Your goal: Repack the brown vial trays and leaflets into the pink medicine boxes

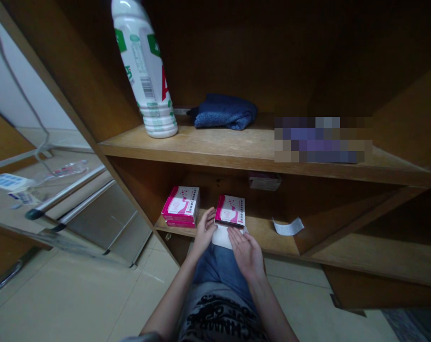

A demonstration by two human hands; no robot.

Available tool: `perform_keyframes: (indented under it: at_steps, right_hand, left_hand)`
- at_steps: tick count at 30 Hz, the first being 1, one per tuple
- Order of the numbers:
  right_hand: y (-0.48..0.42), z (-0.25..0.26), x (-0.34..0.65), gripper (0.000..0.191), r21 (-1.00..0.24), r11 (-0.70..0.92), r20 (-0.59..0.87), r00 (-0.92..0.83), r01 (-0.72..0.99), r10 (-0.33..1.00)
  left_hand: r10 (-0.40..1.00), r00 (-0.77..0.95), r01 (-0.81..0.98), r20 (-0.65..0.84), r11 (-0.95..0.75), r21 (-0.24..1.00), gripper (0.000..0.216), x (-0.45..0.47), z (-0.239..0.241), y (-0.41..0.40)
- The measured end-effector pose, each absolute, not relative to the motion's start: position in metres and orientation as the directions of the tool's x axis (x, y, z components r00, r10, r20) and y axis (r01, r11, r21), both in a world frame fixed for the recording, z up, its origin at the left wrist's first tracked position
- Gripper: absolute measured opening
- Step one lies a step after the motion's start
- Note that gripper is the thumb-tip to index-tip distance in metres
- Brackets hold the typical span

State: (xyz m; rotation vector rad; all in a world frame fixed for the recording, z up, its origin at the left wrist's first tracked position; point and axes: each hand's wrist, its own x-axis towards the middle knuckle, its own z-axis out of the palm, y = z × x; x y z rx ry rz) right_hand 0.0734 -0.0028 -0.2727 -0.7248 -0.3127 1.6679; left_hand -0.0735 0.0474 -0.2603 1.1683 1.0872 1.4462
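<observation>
A pink and white printed box (230, 210) sits on the lower wooden shelf (268, 237), with a white sheet or packet (221, 237) showing beneath its front edge. My left hand (205, 231) is at the left of that sheet, fingers spread, right next to the box's lower corner. My right hand (246, 251) lies palm up with its fingertips at the sheet and the box's front edge. Further left, a stack of similar pink boxes (180, 206) stands close to my left hand. Neither hand clearly grips anything.
Above stand a tilted white plastic bottle (144, 71) with green labels and a folded blue towel (224, 112). A pixelated patch covers part of the upper shelf. A white paper slip (288, 226) and a small dark box (264, 181) sit on the lower shelf. Tiled floor lies below.
</observation>
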Motion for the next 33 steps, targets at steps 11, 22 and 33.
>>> perform_keyframes:
  at_steps: [11, 22, 33]
  right_hand:
    - [0.002, -0.270, 0.075, 0.027, -0.542, -0.277, -0.302, -0.124, -0.793, 0.945]
    - [0.004, -0.273, 0.059, 0.021, -0.613, -0.171, -0.261, -0.007, -0.772, 0.965]
    - [-0.010, -0.254, 0.063, 0.031, -0.641, -0.154, -0.305, 0.066, -0.752, 0.950]
  left_hand:
    - [0.991, -0.126, -0.005, 0.051, -0.052, 0.999, 0.021, -0.056, -0.250, 0.084]
    - [0.992, 0.066, -0.414, 0.112, -0.075, 0.907, 0.052, -0.054, -0.236, 0.059]
    - [0.996, 0.006, -0.508, 0.088, -0.073, 0.858, 0.065, -0.045, -0.228, 0.059]
